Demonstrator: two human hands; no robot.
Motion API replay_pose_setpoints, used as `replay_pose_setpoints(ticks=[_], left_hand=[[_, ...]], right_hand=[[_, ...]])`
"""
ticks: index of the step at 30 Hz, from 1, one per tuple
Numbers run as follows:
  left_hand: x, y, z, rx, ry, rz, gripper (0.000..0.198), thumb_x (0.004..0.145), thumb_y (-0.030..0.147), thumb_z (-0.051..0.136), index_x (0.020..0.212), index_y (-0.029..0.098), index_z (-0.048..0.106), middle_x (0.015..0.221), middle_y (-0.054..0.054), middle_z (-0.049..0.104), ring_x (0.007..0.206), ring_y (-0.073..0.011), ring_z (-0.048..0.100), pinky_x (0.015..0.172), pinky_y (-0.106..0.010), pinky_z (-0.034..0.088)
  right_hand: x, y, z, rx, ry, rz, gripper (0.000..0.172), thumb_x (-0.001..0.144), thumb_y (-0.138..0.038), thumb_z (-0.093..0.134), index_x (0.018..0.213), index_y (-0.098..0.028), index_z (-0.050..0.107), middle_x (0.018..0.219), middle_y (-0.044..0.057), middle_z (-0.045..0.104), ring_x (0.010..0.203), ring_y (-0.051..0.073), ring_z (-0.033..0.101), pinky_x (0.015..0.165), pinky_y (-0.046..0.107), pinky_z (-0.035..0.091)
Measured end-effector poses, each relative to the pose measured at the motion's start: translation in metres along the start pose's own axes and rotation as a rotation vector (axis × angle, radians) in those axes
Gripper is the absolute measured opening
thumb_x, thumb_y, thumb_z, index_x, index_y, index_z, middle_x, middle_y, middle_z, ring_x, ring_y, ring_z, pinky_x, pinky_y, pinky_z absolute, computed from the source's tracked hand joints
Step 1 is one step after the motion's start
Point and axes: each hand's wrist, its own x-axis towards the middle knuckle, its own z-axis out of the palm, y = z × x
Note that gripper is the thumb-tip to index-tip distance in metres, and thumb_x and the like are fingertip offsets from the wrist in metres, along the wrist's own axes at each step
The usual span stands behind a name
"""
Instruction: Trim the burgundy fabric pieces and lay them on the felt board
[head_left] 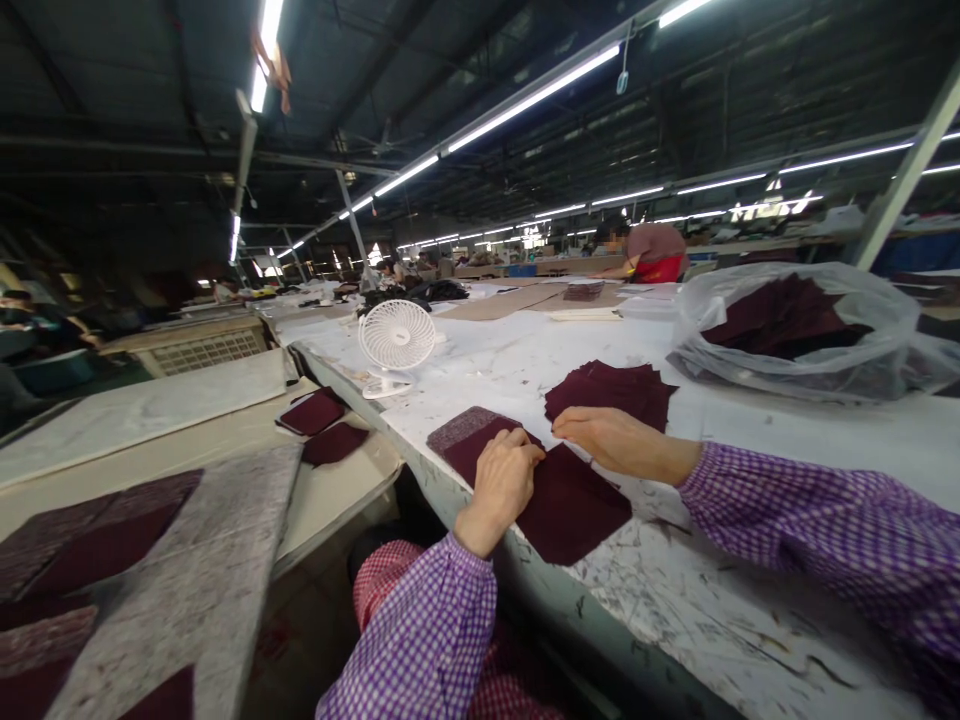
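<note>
My left hand [504, 480] rests with curled fingers on a dark maroon fabric piece [574, 505] lying at the near edge of a white work table [720, 590]. My right hand [611, 440] lies beside it, fingers pinched on the same piece's far edge. Under that piece, at its left, a piece with a grey speckled backing [459, 428] sticks out. A stack of maroon pieces [611, 392] sits just beyond my right hand.
A small white fan [396, 340] stands on the table to the left. A clear plastic bag of maroon pieces [795, 330] lies at the right. More maroon pieces [315, 412] lie on a lower side table [225, 440]. Another person [651, 252] works far behind.
</note>
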Motion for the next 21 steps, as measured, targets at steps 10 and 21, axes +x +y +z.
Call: replay_pose_setpoints(ticks=[10,21], left_hand=[[-0.024,-0.027,-0.019,-0.287,0.057,-0.106,0.014,0.081,0.013,0.058,0.082,0.02,0.07,0.082,-0.002,0.064,0.083,-0.0162,0.057,0.077,-0.028,0.046],[-0.035,-0.03,-0.018,-0.096,0.081,0.078,0.024,0.09,0.019,0.044,0.087,0.019,0.068,0.081,-0.004,0.059,0.08,-0.0166,0.05,0.075,-0.03,0.041]], right_hand=[[0.001,-0.008,0.01,0.079,-0.074,-0.034,0.031,0.083,-0.007,0.041,0.103,-0.014,0.064,0.104,0.01,0.061,0.095,0.02,0.056,0.086,0.032,0.044],[0.009,-0.026,-0.007,-0.169,-0.249,-0.082,0.056,0.075,0.003,0.039,0.125,-0.017,0.055,0.101,0.011,0.058,0.092,0.02,0.055,0.082,0.031,0.044]])
